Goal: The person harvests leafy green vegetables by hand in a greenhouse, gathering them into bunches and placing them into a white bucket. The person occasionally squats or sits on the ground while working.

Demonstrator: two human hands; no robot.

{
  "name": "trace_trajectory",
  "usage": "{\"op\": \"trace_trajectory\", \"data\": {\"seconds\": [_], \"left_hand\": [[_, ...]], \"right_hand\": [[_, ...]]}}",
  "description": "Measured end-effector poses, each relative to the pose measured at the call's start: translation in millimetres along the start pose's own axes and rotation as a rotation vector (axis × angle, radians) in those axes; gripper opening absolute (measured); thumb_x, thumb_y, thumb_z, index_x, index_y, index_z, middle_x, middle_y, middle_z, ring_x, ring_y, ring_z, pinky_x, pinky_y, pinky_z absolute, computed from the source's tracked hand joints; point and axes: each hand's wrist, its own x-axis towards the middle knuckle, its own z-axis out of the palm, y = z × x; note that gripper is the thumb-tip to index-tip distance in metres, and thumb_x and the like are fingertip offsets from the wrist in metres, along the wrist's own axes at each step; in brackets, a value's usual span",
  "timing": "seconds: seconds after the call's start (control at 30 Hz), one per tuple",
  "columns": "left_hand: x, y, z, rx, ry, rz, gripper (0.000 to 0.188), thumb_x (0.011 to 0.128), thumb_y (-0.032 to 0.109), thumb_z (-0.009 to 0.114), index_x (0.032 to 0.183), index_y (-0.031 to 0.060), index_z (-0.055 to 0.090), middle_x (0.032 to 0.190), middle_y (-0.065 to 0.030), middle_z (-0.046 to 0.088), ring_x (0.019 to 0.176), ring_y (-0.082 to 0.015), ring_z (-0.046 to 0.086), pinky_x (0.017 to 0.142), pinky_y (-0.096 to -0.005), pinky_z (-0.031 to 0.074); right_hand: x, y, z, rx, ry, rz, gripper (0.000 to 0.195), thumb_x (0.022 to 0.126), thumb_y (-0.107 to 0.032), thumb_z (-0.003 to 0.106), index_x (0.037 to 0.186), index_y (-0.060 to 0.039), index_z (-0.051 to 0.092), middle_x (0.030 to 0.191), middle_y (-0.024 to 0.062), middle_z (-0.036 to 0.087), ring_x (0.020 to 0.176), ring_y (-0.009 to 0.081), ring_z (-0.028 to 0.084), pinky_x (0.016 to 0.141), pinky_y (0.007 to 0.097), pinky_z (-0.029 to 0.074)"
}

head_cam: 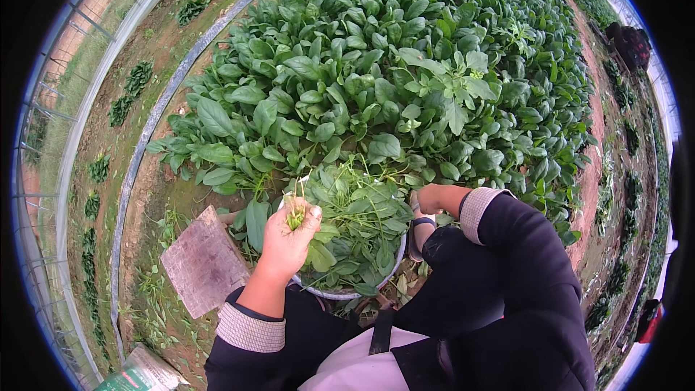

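Observation:
My left hand (290, 241) grips a small bunch of spinach (296, 216) by its stems, root ends up. Leaves hang below the fist, over a round basin (339, 296) heaped with loose green leaves and stems (364, 212). To the basin's right, my right hand (433, 198) reaches down beside my sandalled foot (422, 233), at the front edge of the growing spinach (326, 92). Its fingertips are hidden, so what they touch cannot be made out.
A worn flat board (205, 263) lies left of the basin. A grey hose (163, 103) runs along the bed's left side. Picked bunches (137, 79) lie in a row beyond it. A printed sack (142, 372) is at lower left. A taller broad-leaved weed (453, 84) stands among the spinach.

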Motion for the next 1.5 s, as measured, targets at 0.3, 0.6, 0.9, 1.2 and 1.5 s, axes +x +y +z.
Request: {"op": "trace_trajectory", "data": {"seconds": [0.3, 0.6, 0.9, 1.2, 1.5], "left_hand": [[21, -9, -19, 0.096, -0.018, -0.12, 0.014, 0.084, 0.009, 0.06, 0.074, 0.001, 0.053, 0.07, -0.0007, 0.048, 0.063, -0.0085, 0.044, 0.059, -0.0224, 0.037], [50, -21, -26, 0.308, -0.077, -0.075, 0.011, 0.077, 0.004, 0.065, 0.074, 0.0011, 0.055, 0.067, -0.0036, 0.046, 0.058, -0.0127, 0.043, 0.054, -0.0252, 0.037], [45, -16, -25, 0.348, -0.065, -0.049, 0.011, 0.076, 0.005, 0.066, 0.075, 0.0014, 0.056, 0.066, -0.0043, 0.046, 0.058, -0.0143, 0.044, 0.054, -0.026, 0.038], [18, -2, -27, 0.389, -0.06, 0.197, 0.009, 0.085, 0.009, 0.057, 0.08, 0.0013, 0.056, 0.075, -0.0015, 0.052, 0.065, -0.0083, 0.048, 0.06, -0.0212, 0.039], [-18, 2, -10, -0.228, 0.006, 0.236, 0.009, 0.081, -0.002, 0.059, 0.089, 0.0012, 0.058, 0.086, -0.0031, 0.061, 0.08, -0.0091, 0.057, 0.076, -0.0224, 0.046]], "right_hand": [[115, 64, 31, -0.281, 0.291, 0.019, 0.031, 0.084, -0.016, 0.044, 0.109, -0.0071, 0.061, 0.116, 0.0088, 0.056, 0.113, 0.0271, 0.048, 0.093, 0.0429, 0.038], [173, 112, 37, 0.026, 0.224, 0.493, 0.035, 0.087, -0.022, 0.046, 0.12, -0.0126, 0.054, 0.126, 0.0088, 0.051, 0.114, 0.025, 0.05, 0.091, 0.0422, 0.039], [150, 99, 26, -0.33, 0.048, 0.467, 0.038, 0.085, -0.022, 0.053, 0.122, -0.0153, 0.055, 0.117, 0.0049, 0.058, 0.109, 0.0241, 0.054, 0.082, 0.0433, 0.043], [40, 70, -17, 0.227, 0.093, 0.451, 0.028, 0.073, -0.015, 0.059, 0.099, -0.0045, 0.065, 0.1, 0.0116, 0.065, 0.097, 0.0255, 0.061, 0.077, 0.0416, 0.047], [-114, -16, -85, 1.03, 0.982, -0.104, 0.015, 0.071, -0.008, 0.061, 0.085, -0.0018, 0.059, 0.067, 0.0036, 0.06, 0.058, 0.0103, 0.055, 0.057, 0.0247, 0.046]]}}
